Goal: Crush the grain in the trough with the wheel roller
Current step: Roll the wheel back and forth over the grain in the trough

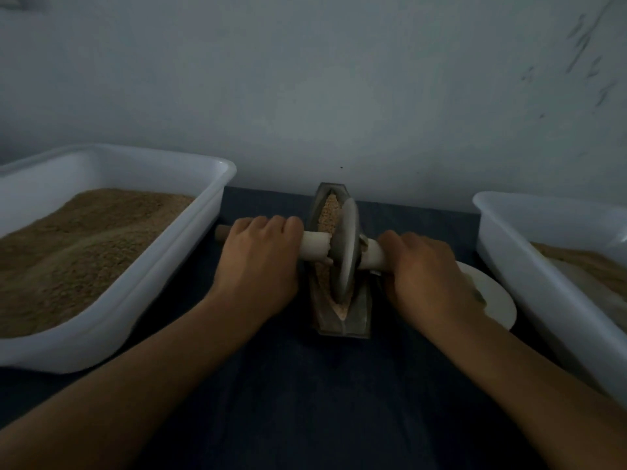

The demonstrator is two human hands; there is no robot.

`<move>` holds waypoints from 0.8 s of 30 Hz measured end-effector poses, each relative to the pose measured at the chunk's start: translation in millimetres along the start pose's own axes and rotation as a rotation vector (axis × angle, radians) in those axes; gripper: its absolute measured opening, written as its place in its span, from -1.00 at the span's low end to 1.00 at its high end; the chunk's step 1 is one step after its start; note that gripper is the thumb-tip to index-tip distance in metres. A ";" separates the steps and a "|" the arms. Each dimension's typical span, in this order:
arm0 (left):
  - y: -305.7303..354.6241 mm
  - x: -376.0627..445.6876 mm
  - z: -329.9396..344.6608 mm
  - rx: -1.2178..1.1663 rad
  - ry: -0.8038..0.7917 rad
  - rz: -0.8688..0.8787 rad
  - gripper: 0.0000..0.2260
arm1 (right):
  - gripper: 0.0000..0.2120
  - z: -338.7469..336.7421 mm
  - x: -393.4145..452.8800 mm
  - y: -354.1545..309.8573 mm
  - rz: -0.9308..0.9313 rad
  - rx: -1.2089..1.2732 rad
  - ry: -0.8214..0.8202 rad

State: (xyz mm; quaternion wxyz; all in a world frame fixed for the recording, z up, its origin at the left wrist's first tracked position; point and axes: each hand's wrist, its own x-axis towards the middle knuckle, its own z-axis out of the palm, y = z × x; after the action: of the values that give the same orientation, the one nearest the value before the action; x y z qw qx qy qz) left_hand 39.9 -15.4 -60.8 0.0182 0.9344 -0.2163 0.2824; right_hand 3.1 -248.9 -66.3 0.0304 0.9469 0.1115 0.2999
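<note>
**Grain-crushing station: roller seated in trough, work part done**

Forearms, two, bare, enter from the near edge and reach forward over the dark-covered table (305,401).

- Wheel roller (346,247): grey disc standing on edge in the trough, toward its near half, axle running left to right.
- Left hand (261,256): fingers curled over the pale left handle, gripping it just beside the disc.
- Right hand (424,269): fingers wrapped round the right handle, gripping likewise.
- Trough (359,320): narrow, boat-shaped, metal, centred on the table with its long axis running away from the person.
- Grain (328,213): pale kernels heaped in the far half, seemingly whole; the material near the disc's foot looks finer, though dim light makes this uncertain.
- Left tub (142,300): white, holding a brown ground heap.
- Right tub (529,266): white, partly filled with similar material.
- White plate (498,300): between trough and right tub, partly under the right hand.

Progress, as judged: crushing under way; the far grain still needs passes.
</note>
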 end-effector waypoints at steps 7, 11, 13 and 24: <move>-3.0 16.7 18.6 0.037 -0.004 -0.026 -0.65 | -0.79 18.5 15.6 3.4 0.022 -0.039 0.021; -9.1 44.5 34.3 0.052 -0.046 -0.043 -0.67 | -0.82 35.7 39.7 11.2 0.047 -0.081 0.018; -12.3 60.4 41.5 0.050 -0.089 -0.072 -0.69 | -0.82 43.3 54.3 16.7 0.045 -0.093 0.002; -20.6 93.8 54.1 0.051 -0.260 -0.183 -0.73 | -0.88 56.2 107.5 31.5 0.039 -0.170 -0.107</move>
State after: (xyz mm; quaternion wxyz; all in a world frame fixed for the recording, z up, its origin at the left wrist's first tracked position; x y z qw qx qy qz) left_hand 146.7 -42.1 -54.2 -0.0082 0.9791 -0.1234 0.1615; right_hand 127.0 -254.4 -48.0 0.1105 0.9576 0.0657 0.2580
